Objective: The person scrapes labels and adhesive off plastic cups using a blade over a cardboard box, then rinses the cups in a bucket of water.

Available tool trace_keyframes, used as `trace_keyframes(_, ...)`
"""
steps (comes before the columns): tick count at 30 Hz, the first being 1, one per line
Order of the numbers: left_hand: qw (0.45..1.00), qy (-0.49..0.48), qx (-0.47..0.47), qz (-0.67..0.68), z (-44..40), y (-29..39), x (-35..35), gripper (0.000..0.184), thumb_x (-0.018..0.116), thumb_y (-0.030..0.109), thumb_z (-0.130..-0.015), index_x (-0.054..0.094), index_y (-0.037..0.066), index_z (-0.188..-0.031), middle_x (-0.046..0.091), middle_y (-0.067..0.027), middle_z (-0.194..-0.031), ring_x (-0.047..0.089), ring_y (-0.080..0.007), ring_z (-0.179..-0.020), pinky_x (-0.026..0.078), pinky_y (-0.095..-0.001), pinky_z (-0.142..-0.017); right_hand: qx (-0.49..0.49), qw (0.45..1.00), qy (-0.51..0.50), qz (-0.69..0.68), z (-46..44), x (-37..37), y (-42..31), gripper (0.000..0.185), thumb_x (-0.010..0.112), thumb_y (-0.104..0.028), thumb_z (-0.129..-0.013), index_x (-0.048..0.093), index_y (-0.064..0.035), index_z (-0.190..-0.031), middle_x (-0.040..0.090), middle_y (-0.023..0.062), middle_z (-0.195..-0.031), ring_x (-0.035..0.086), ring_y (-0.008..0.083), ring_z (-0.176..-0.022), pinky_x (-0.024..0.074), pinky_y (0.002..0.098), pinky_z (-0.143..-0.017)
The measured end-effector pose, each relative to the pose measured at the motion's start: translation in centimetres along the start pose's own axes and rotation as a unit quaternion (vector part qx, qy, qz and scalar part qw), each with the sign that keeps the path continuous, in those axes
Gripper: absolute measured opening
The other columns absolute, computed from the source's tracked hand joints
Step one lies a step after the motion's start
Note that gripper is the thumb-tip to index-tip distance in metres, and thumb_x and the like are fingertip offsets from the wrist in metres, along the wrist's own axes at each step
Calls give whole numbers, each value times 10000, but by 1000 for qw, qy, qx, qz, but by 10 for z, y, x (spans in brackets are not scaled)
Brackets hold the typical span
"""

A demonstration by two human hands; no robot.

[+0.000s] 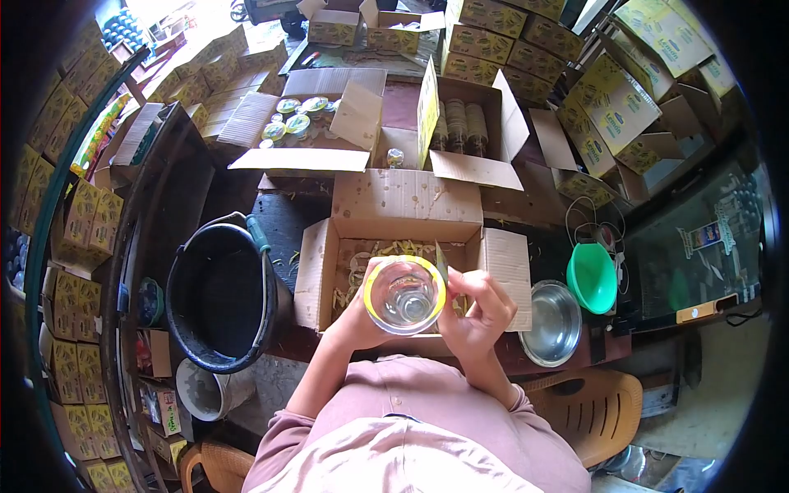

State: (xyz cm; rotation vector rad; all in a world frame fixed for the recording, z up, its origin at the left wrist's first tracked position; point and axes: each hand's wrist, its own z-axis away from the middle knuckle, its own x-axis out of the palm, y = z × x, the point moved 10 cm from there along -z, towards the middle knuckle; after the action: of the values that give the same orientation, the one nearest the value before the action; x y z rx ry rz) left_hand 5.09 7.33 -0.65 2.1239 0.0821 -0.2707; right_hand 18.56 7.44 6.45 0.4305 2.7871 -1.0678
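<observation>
My left hand [359, 320] is wrapped round a clear plastic cup [408, 306] with a yellow rim, its mouth turned up towards me. At the cup's right edge, my right hand [481, 311] is closed in a pinch. A thin greenish-yellow strip [442, 261] stands up by its fingertips; the exact grip is partly hidden. Below and beyond both hands lies an open cardboard box [407, 197], with yellowish scraps [403, 247] inside it.
A black bucket [279, 308] stands left; a metal bowl [552, 329] and green bowl [592, 279] are at right. Beyond are a box of lidded cups [349, 160] and a box of stacked cups [493, 172]. A small cup [395, 157] sits between them.
</observation>
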Motion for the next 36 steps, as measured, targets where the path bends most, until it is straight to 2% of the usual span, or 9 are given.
trace_keyframes(3, 999, 11, 1, -48, -4, 5, -4, 754, 807, 76, -560, 382, 51, -1182, 453, -98, -1086, 489, -224, -1060, 433, -326, -872, 34, 999, 17, 37, -4, -6, 16, 206, 679, 47, -660, 631, -22, -848, 580, 61, -637, 564, 108, -533, 445, 212, -483)
trace_keyframes(7, 995, 53, 4, -80, -5, 9, -17, 716, 792, 60, -561, 395, 35, -1156, 477, -108, -1062, 517, -222, -999, 426, -310, -848, 259, 954, -4, -151, 16, 5, 99, 298, 653, 48, -661, 620, -31, -947, 613, 99, -688, 611, 160, -631, 489, 244, -595)
trace_keyframes(10, 994, 61, -3, -91, -5, 8, -24, 655, 779, 50, -560, 437, 24, -1118, 492, -117, -1036, 521, -229, -956, 432, -311, -830, 158, 907, -298, 251, 42, 39, 138, 308, 627, 23, -663, 611, -17, -968, 632, 140, -755, 628, 235, -713, 503, 310, -686)
trace_keyframes(12, 994, 65, 4, -90, -5, 10, -27, 623, 776, 54, -555, 463, 17, -1093, 500, -118, -1019, 518, -236, -956, 434, -311, -827, 288, 838, -409, 215, 76, 44, 163, 304, 602, 3, -663, 606, 0, -968, 632, 160, -796, 619, 287, -748, 495, 360, -728)
trace_keyframes(16, 993, 54, 1, -106, -5, 9, -28, 630, 766, 71, -543, 482, 12, -1103, 511, -129, -1022, 515, -265, -942, 438, -324, -827, 267, 885, -352, 145, 83, 44, 166, 260, 595, 19, -661, 628, -6, -917, 631, 147, -743, 627, 244, -699, 499, 324, -653)
trace_keyframes(20, 999, 24, -38, -15, -4, -3, -22, 642, 767, 87, -567, 485, 7, -1139, 458, -144, -1197, 503, -221, -1022, 423, -308, -854, 254, 924, -275, 82, 54, 34, 133, 536, 582, 39, -668, 512, -75, -1187, 589, 118, -675, 577, 240, -579, 480, 340, -588)
trace_keyframes(21, 998, 17, -45, 38, -5, -5, -20, 652, 767, 93, -573, 481, 4, -1152, 427, -148, -1249, 497, -206, -1041, 419, -304, -861, 126, 930, -301, 169, 46, 37, 115, 764, 563, 67, -649, 344, -181, -1337, 569, 90, -644, 570, 200, -551, 473, 322, -538)
trace_keyframes(25, 982, -50, -90, 159, -1, -15, -5, 766, 763, 184, -577, 420, -14, -1233, 255, -159, -1405, 471, -147, -1080, 398, -294, -888, 12, 873, -374, 313, 42, 49, 88, 948, 549, 50, -612, 122, -247, -1404, 522, 89, -649, 562, 241, -580, 485, 356, -520)
trace_keyframes(36, 963, -100, -131, 214, 8, -23, 11, 853, 728, 210, -597, 310, -4, -1309, 352, -121, -1326, 465, -132, -1054, 367, -292, -918, -67, 842, -410, 344, 50, 69, 69, 866, 557, 25, -637, 192, -183, -1394, 514, 72, -662, 565, 207, -594, 484, 329, -531)
